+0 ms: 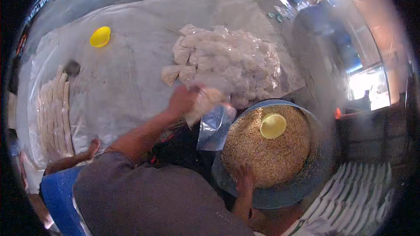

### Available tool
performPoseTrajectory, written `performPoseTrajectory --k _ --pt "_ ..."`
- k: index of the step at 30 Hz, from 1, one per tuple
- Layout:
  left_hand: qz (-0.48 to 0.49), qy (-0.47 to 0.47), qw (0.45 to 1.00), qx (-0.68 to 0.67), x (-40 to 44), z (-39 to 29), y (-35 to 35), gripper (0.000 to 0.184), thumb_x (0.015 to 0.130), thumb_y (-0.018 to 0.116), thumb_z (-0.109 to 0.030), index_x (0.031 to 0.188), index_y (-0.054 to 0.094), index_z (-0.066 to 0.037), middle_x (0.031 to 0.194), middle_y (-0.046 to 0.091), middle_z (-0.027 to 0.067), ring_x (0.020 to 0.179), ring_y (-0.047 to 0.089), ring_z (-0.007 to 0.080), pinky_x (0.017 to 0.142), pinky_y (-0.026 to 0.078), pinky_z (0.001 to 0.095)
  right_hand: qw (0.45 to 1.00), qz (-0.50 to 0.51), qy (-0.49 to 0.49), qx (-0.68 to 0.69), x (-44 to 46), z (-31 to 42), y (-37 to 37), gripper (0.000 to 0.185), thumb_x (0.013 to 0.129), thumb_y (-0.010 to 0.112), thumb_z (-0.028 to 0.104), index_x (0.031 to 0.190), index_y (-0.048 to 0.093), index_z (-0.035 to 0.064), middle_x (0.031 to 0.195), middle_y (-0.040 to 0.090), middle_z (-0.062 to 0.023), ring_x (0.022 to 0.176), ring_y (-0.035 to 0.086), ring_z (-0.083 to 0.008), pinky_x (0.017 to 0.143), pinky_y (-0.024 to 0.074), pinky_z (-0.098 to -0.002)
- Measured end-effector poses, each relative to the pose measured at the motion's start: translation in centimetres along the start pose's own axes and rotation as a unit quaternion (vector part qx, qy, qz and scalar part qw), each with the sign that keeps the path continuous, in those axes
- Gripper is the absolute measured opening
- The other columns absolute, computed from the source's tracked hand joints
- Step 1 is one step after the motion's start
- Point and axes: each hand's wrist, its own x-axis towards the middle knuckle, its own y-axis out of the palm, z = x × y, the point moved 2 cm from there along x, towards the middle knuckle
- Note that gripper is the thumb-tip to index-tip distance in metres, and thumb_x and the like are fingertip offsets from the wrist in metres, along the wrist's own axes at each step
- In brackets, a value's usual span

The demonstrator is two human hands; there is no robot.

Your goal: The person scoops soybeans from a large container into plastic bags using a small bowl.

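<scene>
My left hand [183, 101] reaches forward over the sheet, closed around a clear plastic bag [204, 104] with pale contents. Motion blurs both the hand and the bag. Just beyond lies a heap of filled clear bags [227, 57]. My right hand [245, 177] lies on the grain [262, 157] near the basin's close edge, fingers apart. A pale yellow cup [273, 126] sits on the grain in the large grey-blue basin [271, 200]. Against the basin's left side are flat, shiny clear plastic bags [213, 127].
A pale sheet [131, 65] covers the floor, with a yellow bowl [100, 37] on it. Long packed strips [54, 113] lie at left beside a dark round object [72, 67]. Stacked white-and-green sacking [350, 196] is at lower right. A limb [92, 147] shows at left.
</scene>
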Motion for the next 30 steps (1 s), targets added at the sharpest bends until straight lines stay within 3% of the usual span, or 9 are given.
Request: performPoseTrajectory --k 2,6,12,15,17,19,22,27,30 --pt "-0.125 -0.032 0.956 0.262 5.7 6.4 -3.6 0.037 0.092 0.058 -0.032 0.114 0.068 -0.003 0.100 0.072 0.0175 0.095 0.069 0.0368 0.087 0.053 0.0464 0.997 -0.073 0.023 -0.017 0.9 -2.6 -7.4 0.054 0.100 0.056 0.045 0.143 0.045 0.0148 0.136 0.052 -0.0104 0.123 0.053 -0.0298 0.102 0.0432 -0.0475" --pt "-0.195 0.048 0.934 0.294 15.3 16.3 -7.5 0.033 0.089 0.056 -0.031 0.106 0.069 -0.006 0.108 0.069 0.0207 0.102 0.065 0.0412 0.087 0.050 0.0537 0.970 -0.207 0.018 -0.130 -2.3 -0.9 -12.8 0.047 0.098 0.059 0.043 0.134 0.051 0.0143 0.117 0.057 -0.0076 0.112 0.057 -0.0284 0.095 0.0459 -0.0472" --pt "-0.188 0.002 0.918 0.348 26.7 23.6 -10.0 0.030 0.088 0.055 -0.025 0.105 0.070 -0.006 0.108 0.069 0.0218 0.103 0.066 0.0391 0.087 0.052 0.0509 0.993 -0.103 -0.048 -0.032 -6.6 7.5 -5.2 0.061 0.095 0.063 0.051 0.141 0.049 0.0146 0.126 0.060 -0.0089 0.114 0.059 -0.0300 0.092 0.0496 -0.0463" --pt "-0.096 -0.085 0.935 0.329 27.4 24.0 -6.0 0.030 0.088 0.057 -0.027 0.107 0.071 -0.008 0.107 0.069 0.0212 0.102 0.066 0.0381 0.087 0.052 0.0504 0.987 0.072 -0.091 -0.111 -8.6 14.2 0.0 0.074 0.098 0.056 0.051 0.155 0.028 0.0125 0.152 0.044 -0.0138 0.132 0.049 -0.0380 0.108 0.0398 -0.0569" --pt "0.054 0.037 0.943 0.325 24.9 20.9 -0.5 0.033 0.089 0.060 -0.033 0.106 0.071 -0.007 0.109 0.070 0.0193 0.103 0.066 0.0374 0.089 0.052 0.0497 0.957 0.165 -0.194 -0.139 -11.8 18.4 5.6 0.080 0.097 0.057 0.053 0.157 0.025 0.0120 0.153 0.042 -0.0163 0.131 0.049 -0.0403 0.107 0.0404 -0.0593" --pt "-0.011 0.231 0.957 0.176 16.3 13.5 3.5 0.046 0.091 0.061 -0.045 0.108 0.070 -0.004 0.117 0.068 0.0176 0.107 0.064 0.0373 0.093 0.051 0.0468 0.924 0.280 -0.237 -0.105 -11.9 20.2 8.0 0.082 0.096 0.058 0.053 0.158 0.022 0.0135 0.154 0.039 -0.0190 0.133 0.048 -0.0404 0.108 0.0397 -0.0612" --pt "-0.098 0.240 0.966 0.013 2.6 3.0 4.3 0.053 0.093 0.063 -0.046 0.135 0.058 -0.014 0.128 0.061 0.0195 0.118 0.057 0.0393 0.102 0.045 0.0481 0.875 0.474 -0.078 0.053 -8.5 20.6 5.7 0.073 0.100 0.058 0.043 0.159 0.023 0.0192 0.158 0.033 -0.0206 0.139 0.044 -0.0382 0.112 0.0288 -0.0703" --pt "-0.063 0.185 0.935 0.297 -6.5 3.9 7.0 0.051 0.093 0.060 -0.042 0.138 0.055 -0.018 0.150 0.038 0.0209 0.136 0.034 0.0473 0.111 0.032 0.0559 0.957 0.014 -0.007 -0.291 4.0 11.3 -6.8 0.060 0.098 0.063 0.038 0.148 0.041 0.0136 0.150 0.044 -0.0166 0.128 0.053 -0.0336 0.104 0.0418 -0.0562" --pt "-0.071 0.299 0.871 0.383 -7.4 3.1 6.4 0.037 0.089 0.061 -0.031 0.124 0.066 -0.021 0.146 0.043 0.0170 0.136 0.037 0.0453 0.105 0.039 0.0530 0.951 0.140 -0.026 -0.275 7.1 5.7 -1.6 0.054 0.096 0.066 0.036 0.142 0.052 0.0102 0.146 0.050 -0.0142 0.122 0.059 -0.0309 0.100 0.0496 -0.0477"
